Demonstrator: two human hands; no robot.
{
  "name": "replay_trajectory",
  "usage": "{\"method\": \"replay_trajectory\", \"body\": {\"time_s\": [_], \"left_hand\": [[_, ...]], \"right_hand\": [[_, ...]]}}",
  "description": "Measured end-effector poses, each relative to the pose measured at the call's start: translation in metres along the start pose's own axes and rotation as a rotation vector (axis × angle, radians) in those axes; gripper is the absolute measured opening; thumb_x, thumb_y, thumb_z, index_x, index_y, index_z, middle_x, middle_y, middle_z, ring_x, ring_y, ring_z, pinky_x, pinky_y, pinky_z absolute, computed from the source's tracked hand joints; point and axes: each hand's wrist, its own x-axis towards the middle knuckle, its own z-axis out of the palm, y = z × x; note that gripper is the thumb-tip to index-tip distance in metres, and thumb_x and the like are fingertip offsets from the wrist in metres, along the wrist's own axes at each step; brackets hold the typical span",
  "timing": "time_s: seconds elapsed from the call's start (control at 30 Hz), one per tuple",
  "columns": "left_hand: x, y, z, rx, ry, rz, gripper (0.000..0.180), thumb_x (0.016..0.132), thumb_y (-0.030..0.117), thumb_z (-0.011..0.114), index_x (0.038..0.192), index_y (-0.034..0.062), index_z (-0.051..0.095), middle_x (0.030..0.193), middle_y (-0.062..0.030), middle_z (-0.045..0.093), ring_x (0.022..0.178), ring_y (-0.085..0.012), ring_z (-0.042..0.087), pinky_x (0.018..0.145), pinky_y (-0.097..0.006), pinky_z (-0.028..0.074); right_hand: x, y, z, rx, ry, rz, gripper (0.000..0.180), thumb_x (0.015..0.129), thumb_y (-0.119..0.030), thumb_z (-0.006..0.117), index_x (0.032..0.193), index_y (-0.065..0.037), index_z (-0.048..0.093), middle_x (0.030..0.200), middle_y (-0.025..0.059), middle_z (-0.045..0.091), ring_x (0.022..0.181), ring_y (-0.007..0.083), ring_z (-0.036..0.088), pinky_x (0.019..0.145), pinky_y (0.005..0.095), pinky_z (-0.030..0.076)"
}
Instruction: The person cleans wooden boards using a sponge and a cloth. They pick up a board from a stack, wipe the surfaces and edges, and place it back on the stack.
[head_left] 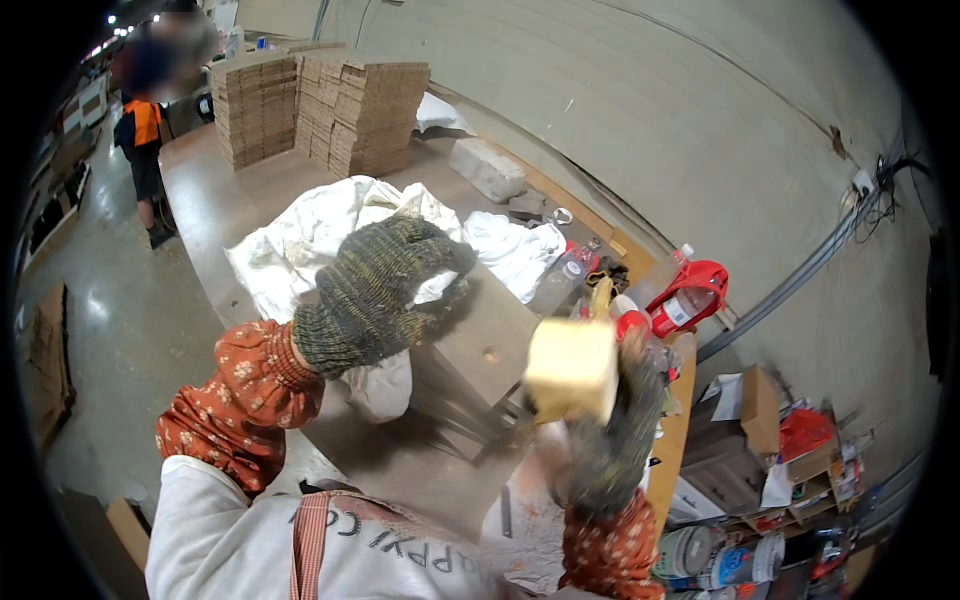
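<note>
The right hand, in a dark knit glove and blurred, is closed around a pale yellow block. The block is over the right part of the worktop, just beyond the right corner of a grey-brown board; whether it touches anything beneath cannot be told.

The left hand, in a grey-green knit glove, is at the far left part of that board, palm down with the fingers partly bent. Whether it grips the edge or only rests there cannot be told. The board has a small tan spot near its right corner, and further panels show below its near edge.

A large crumpled white cloth lies around and behind the left hand. Beyond the board is a smaller white cloth, with a clear plastic bottle just beside it and a red bag farther right. A whitish block-shaped pack lies near the wall.

At the far end stand two tall stacks of brown boards. To the right, below the worktop, are an open cardboard box and some buckets. A person in an orange and dark top stands on the floor at the far left.
</note>
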Motion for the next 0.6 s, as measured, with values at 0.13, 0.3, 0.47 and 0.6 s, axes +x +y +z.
{"method": "replay_trajectory", "body": {"time_s": [0.13, 0.3, 0.47, 0.6], "left_hand": [[-0.003, -0.001, -0.007, 0.009, -0.044, 0.033, 0.035, 0.078, 0.019, 0.068, 0.111, 0.0089, 0.065, 0.114, -0.0112, 0.062, 0.106, -0.0322, 0.058, 0.094, -0.044, 0.044], [-0.005, -0.004, -0.003, -0.008, -0.09, 0.014, 0.037, 0.077, 0.019, 0.068, 0.113, 0.0096, 0.064, 0.115, -0.0115, 0.061, 0.107, -0.0338, 0.057, 0.094, -0.044, 0.043], [-0.004, -0.002, -0.011, 0.019, -0.123, 0.054, 0.037, 0.078, 0.019, 0.068, 0.113, 0.0092, 0.064, 0.115, -0.0121, 0.06, 0.106, -0.0342, 0.057, 0.095, -0.044, 0.043], [-0.006, -0.007, -0.003, 0.024, -0.082, 0.123, 0.034, 0.078, 0.018, 0.069, 0.11, 0.0088, 0.064, 0.112, -0.0118, 0.06, 0.103, -0.0326, 0.058, 0.091, -0.043, 0.045]], "right_hand": [[-0.032, 0.002, 0.0, -0.423, -0.162, -0.216, 0.045, 0.083, -0.008, 0.069, 0.124, -0.002, 0.053, 0.122, 0.0172, 0.056, 0.108, 0.0234, 0.059, 0.091, 0.0364, 0.049], [-0.038, 0.001, -0.019, -0.508, -0.056, -0.075, 0.059, 0.08, -0.005, 0.07, 0.134, -0.002, 0.045, 0.134, 0.0206, 0.048, 0.116, 0.0333, 0.056, 0.097, 0.042, 0.047], [-0.018, -0.024, 0.0, -0.743, -0.219, -0.308, 0.043, 0.085, -0.014, 0.066, 0.123, 0.003, 0.056, 0.126, 0.0199, 0.057, 0.118, 0.0377, 0.053, 0.105, 0.046, 0.038], [0.004, 0.006, -0.029, -0.664, -0.073, -0.231, 0.048, 0.089, -0.017, 0.063, 0.13, 0.003, 0.048, 0.124, 0.018, 0.058, 0.116, 0.0279, 0.057, 0.097, 0.0386, 0.045]]}}
